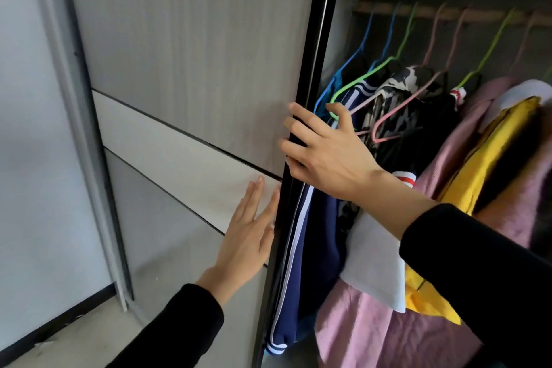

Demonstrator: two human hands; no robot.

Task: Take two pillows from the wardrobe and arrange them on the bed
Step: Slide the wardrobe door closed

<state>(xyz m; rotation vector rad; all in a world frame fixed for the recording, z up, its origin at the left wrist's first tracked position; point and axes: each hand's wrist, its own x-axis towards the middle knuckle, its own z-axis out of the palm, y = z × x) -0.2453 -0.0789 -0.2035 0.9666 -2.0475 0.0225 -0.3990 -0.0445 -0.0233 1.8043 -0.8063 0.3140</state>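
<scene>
Stage: I'm judging this as the very start; the person is working the wardrobe door (191, 48), and nothing is being carried.

Door: it is standing part-way across, its black edge (310, 92) dividing the grey panel on the left from the open compartment on the right.

Right hand (324, 151): it is curling round the black edge, fingers on the panel side and thumb on the inside, gripping the door and nothing else.

Left hand (251, 236): it is lying flat on the pale band of the panel, fingers straight and slightly apart, just beside the edge, holding nothing.

Wardrobe inside: clothes (397, 116) are hanging from coloured hangers on a rail (448, 13); pink fabric (388, 334), something yellow (490, 158) and a white piece (376, 263) are crowding the lower right.

Pillows: I'm not seeing anything I can call a pillow; the yellow and pink bundles are too folded to tell, so they may be there or behind the door.

Bed: it is not showing from here.

Done: at most, the wardrobe is being opened.

Left: finding both pillows, lifting them out, carrying them to the bed and setting them in place, which looks to me like nearly the whole job.
</scene>
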